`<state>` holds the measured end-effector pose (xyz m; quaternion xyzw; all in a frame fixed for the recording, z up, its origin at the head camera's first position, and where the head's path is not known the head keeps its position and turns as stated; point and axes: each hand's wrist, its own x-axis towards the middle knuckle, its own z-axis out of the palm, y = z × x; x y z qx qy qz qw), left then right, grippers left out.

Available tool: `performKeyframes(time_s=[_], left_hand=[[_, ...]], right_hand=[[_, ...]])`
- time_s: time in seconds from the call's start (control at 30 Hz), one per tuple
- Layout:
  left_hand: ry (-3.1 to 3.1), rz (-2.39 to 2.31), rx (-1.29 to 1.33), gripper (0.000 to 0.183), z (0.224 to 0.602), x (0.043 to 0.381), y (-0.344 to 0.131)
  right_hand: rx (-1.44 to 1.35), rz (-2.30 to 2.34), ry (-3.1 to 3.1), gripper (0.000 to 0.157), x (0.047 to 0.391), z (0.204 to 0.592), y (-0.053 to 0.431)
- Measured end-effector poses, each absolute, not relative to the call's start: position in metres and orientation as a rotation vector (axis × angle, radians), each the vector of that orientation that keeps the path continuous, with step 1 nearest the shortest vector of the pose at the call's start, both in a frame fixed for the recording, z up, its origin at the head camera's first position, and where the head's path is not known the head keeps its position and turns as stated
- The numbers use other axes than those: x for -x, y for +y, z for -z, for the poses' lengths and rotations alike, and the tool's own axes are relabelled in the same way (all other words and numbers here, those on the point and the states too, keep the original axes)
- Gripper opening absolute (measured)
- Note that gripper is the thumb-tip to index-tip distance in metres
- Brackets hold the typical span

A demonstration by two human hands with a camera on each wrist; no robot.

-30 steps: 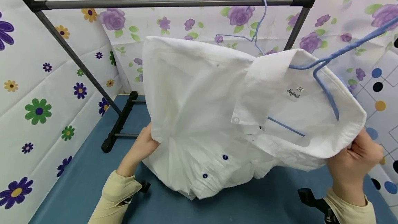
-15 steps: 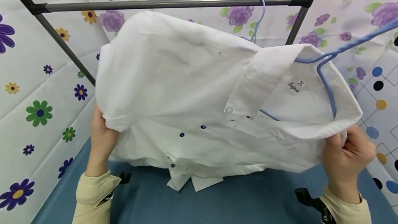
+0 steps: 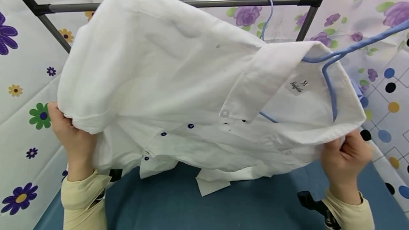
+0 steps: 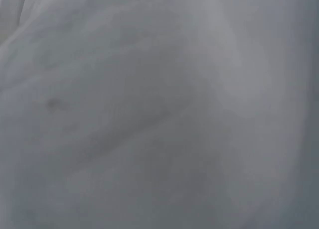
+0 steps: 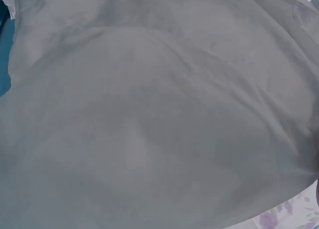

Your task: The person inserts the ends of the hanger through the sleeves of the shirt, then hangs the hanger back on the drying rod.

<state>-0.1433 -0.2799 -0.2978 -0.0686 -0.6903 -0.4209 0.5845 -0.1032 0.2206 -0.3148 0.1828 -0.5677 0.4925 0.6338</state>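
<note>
A white collared shirt (image 3: 179,81) with dark buttons is stretched between both hands in the head view. At the far left my left hand (image 3: 73,141) grips the sleeve end. On the right, my right hand (image 3: 346,159) pinches the edge of the collar. A blue hanger (image 3: 358,49) passes into the neck opening, its hook end beyond the right edge of the frame. The neck label (image 3: 297,85) shows an M. White cloth (image 4: 159,114) fills the left wrist view, and the shirt fabric (image 5: 149,114) covers most of the right wrist view.
Behind the shirt stands a dark metal rack with a horizontal bar (image 3: 230,2). A second blue hanger (image 3: 267,17) hangs from that bar. Below lies a blue-green surface (image 3: 249,205). Flower-patterned sheets (image 3: 22,123) line the sides and back.
My left hand has moved left and slightly up, drawing the shirt out wide so it now overlaps the rack's bar. My right hand has shifted slightly left, still holding the collar.
</note>
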Motion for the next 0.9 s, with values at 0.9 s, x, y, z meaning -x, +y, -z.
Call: performKeyframes(time_s=[0.9], left_hand=[[-2.022,0.811,-0.159,0.019,0.371,0.163,-0.306]], right_hand=[[-0.668,-1.185,-1.385,0.041,0.103,0.331,0.212]])
